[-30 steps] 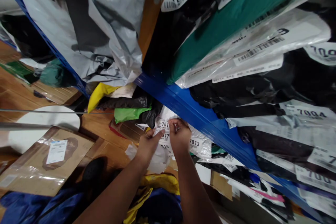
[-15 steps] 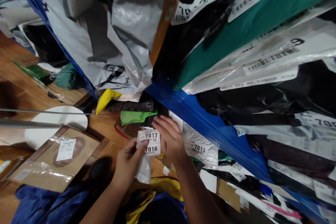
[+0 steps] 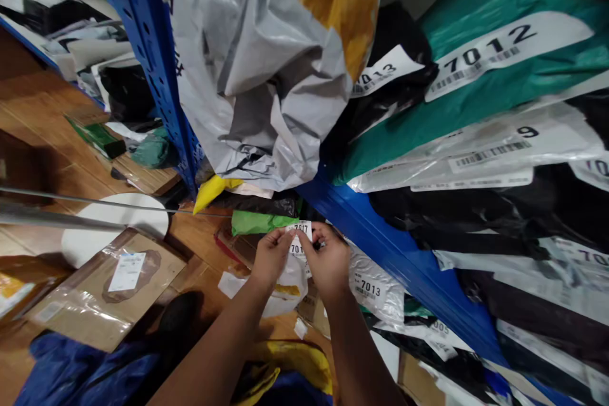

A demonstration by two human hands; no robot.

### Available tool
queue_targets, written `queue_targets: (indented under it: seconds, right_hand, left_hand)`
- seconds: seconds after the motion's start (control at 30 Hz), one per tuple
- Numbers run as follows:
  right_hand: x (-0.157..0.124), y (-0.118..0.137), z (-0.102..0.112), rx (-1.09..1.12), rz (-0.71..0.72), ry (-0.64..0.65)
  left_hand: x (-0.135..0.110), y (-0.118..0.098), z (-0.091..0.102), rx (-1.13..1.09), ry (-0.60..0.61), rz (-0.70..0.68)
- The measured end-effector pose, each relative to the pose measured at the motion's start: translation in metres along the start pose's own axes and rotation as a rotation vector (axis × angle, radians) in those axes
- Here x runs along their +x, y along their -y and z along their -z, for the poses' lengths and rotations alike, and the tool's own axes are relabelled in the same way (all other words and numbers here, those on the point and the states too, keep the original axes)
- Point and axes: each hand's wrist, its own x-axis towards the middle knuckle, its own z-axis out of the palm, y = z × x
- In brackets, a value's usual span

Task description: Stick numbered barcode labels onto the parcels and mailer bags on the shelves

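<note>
A strip of white number labels (image 3: 299, 247), with 7017 printed on its top label, is pinched between both my hands. The thumb and fingers of my left hand (image 3: 272, 261) grip its left edge. My right hand (image 3: 330, 261) closes on the right edge, thumb on the labels. A pale, partly see-through strip (image 3: 291, 288) curves below my hands; its link to the labels is partly hidden. Just past my left fingers lies a bright green parcel (image 3: 261, 222). Right of my right hand, a clear-wrapped parcel (image 3: 373, 288) marked 7013 lies under the shelf edge.
A blue shelf beam (image 3: 380, 235) slants down to the right, bearing numbered parcels such as a teal bag (image 3: 457, 89). A large grey bag (image 3: 271, 70) bulges out beside the blue upright (image 3: 157, 70). A wrapped cardboard parcel (image 3: 90, 295) lies lower left on the wood floor.
My right hand, earlier spread beside the labels, now pinches them too. Both hands have moved the strip up and to the right. The head view has shifted, showing more of the grey bag.
</note>
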Motion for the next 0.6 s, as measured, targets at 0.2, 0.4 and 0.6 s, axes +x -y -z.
queue_targets:
  seconds: [0.2, 0.4, 0.6]
  right_hand:
    - [0.010, -0.006, -0.013, 0.067, -0.158, -0.016]
    - [0.014, -0.002, -0.023, 0.212, -0.280, -0.048]
    - [0.014, -0.003, -0.026, 0.277, -0.303, -0.071]
  left_hand:
    - [0.013, 0.010, -0.003, -0.017, -0.052, 0.048]
    - [0.007, 0.006, -0.008, -0.041, -0.107, 0.080]
    - [-0.004, -0.003, -0.006, -0.061, -0.069, 0.141]
